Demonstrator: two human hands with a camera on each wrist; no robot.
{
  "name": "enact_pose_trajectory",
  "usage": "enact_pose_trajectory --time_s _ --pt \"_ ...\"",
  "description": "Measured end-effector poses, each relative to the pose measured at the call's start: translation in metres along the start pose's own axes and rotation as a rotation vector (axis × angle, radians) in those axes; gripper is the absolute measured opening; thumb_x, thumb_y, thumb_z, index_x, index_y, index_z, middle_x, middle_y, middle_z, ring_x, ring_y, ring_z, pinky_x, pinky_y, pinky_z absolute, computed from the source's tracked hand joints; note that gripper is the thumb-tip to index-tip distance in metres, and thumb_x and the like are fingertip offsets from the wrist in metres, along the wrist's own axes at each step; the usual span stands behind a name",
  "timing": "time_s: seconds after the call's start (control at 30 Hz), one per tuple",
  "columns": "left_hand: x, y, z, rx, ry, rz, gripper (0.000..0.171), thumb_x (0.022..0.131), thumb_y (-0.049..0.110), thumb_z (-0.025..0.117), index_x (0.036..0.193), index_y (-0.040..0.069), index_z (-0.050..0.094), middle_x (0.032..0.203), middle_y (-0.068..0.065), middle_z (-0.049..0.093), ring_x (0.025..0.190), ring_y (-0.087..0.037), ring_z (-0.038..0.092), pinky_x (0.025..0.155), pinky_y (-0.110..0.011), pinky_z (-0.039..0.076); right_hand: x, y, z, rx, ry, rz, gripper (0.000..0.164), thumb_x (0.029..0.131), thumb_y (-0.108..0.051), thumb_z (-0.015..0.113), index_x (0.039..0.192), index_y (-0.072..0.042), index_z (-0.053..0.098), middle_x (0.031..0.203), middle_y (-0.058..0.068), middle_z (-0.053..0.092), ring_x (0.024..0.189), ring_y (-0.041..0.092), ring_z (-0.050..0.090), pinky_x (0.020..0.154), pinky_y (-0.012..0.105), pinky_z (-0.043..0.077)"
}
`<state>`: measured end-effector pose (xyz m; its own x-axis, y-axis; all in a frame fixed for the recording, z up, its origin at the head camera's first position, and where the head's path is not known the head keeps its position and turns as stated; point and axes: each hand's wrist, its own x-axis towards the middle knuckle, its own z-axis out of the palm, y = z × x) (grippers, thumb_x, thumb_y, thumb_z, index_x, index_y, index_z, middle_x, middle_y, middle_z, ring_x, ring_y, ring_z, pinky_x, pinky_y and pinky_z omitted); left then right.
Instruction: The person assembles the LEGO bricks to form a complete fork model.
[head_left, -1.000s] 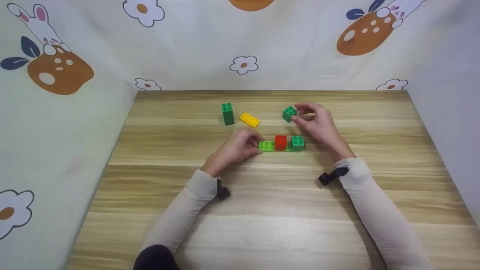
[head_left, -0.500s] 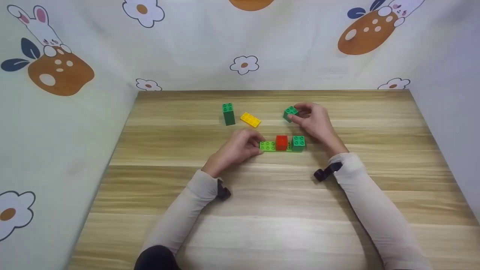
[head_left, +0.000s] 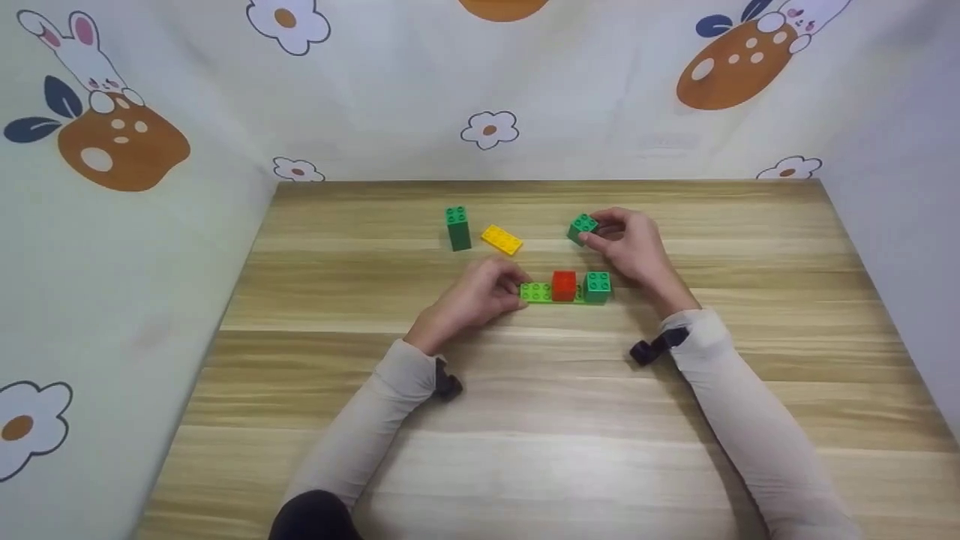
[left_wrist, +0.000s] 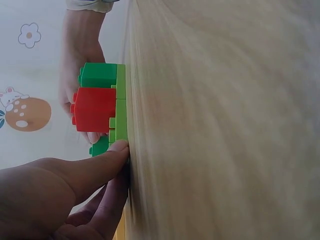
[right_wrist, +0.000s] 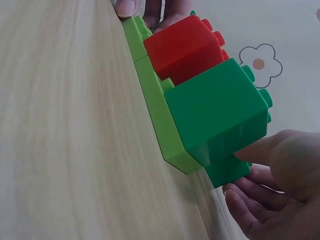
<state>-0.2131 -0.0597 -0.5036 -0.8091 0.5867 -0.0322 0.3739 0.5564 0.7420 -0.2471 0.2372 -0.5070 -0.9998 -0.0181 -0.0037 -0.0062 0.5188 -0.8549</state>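
A light green base of studded plates [head_left: 535, 292] lies flat on the table; the right wrist view shows a seam along its side. A red brick [head_left: 564, 286] and a green brick [head_left: 597, 286] sit on it, with a small gap between them. My left hand [head_left: 480, 291] pinches the base's left end, its thumb [left_wrist: 111, 159] along the near side. Farther back, my right hand [head_left: 631, 241] holds a second green brick [head_left: 581, 229] between thumb and fingers. That brick is turned at an angle and partly hidden behind the base in the right wrist view.
A tall green brick stack [head_left: 458, 229] stands at the back left. Beside it lies a yellow plate [head_left: 502, 239], flat and slanted. The wooden table [head_left: 525, 450] meets a patterned cloth wall [head_left: 390, 97] at its back edge.
My right wrist has shifted slightly inward over the last second, with the green brick staying in my fingers. My left hand and the base hold their place.
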Motion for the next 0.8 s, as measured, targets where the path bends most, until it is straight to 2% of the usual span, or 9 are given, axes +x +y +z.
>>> enact_pose_trajectory --time_s 0.17,0.37,0.7,0.8 --pt "0.001 0.000 0.000 -0.002 0.005 0.012 0.031 0.093 0.008 0.085 0.123 0.004 0.077 0.119 -0.012 0.074 0.104 -0.024 0.072 0.097 -0.036 0.063 -0.003 0.002 -0.003 -0.016 0.001 -0.013 0.046 0.098 -0.023 0.082 0.138 -0.003 0.070 0.126 0.018 0.074 0.115 0.029 0.074 0.095 0.026 0.061" --pt "0.001 0.000 0.001 -0.015 0.000 0.021 0.031 0.093 0.007 0.085 0.123 0.003 0.077 0.119 -0.014 0.074 0.104 -0.025 0.072 0.096 -0.037 0.063 -0.008 0.006 -0.008 -0.005 -0.002 -0.030 0.045 0.099 -0.020 0.082 0.139 -0.004 0.069 0.129 0.019 0.073 0.117 0.030 0.073 0.094 0.020 0.061" --pt "0.001 -0.001 0.002 -0.020 0.003 -0.002 0.033 0.092 0.007 0.086 0.123 0.004 0.077 0.120 -0.013 0.075 0.104 -0.024 0.074 0.096 -0.034 0.063 -0.022 0.006 -0.015 -0.042 0.006 -0.145 0.042 0.097 -0.011 0.083 0.136 0.000 0.071 0.126 0.020 0.074 0.115 0.033 0.075 0.089 0.015 0.060" --pt "0.001 -0.002 0.002 -0.018 0.007 -0.003 0.032 0.092 0.007 0.086 0.122 0.004 0.077 0.118 -0.012 0.076 0.103 -0.023 0.074 0.095 -0.034 0.064 -0.025 0.004 -0.017 -0.040 0.003 -0.162 0.042 0.096 -0.007 0.083 0.135 0.000 0.071 0.127 0.020 0.074 0.117 0.034 0.074 0.091 0.017 0.061"
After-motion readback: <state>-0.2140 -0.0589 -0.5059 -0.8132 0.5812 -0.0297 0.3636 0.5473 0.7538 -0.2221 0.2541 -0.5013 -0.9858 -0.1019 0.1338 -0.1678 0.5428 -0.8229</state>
